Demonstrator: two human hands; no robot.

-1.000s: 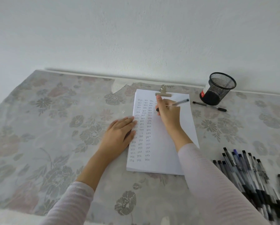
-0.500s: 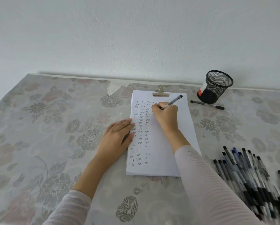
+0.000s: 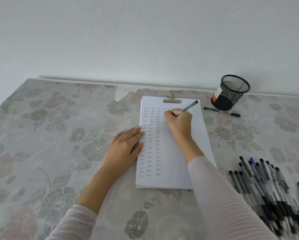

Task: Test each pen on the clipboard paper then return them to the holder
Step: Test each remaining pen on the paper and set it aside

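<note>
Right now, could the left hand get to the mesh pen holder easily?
Probably not. The left hand presses the paper, the mesh pen holder stands far right, and the right hand, writing with a pen, lies between.

A home setting: a table under a grey floral-patterned plastic tablecloth [image 3: 58, 153] stands against a plain white plastered wall [image 3: 145, 40].

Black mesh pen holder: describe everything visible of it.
The black round wire-mesh pen holder stands upright on the floral tablecloth near the white wall, right of the clipboard paper. No pens rise above its open rim. A white and red patch marks its left side; label or not is unclear. A black pen lies just before its base. No hand touches it.
</note>
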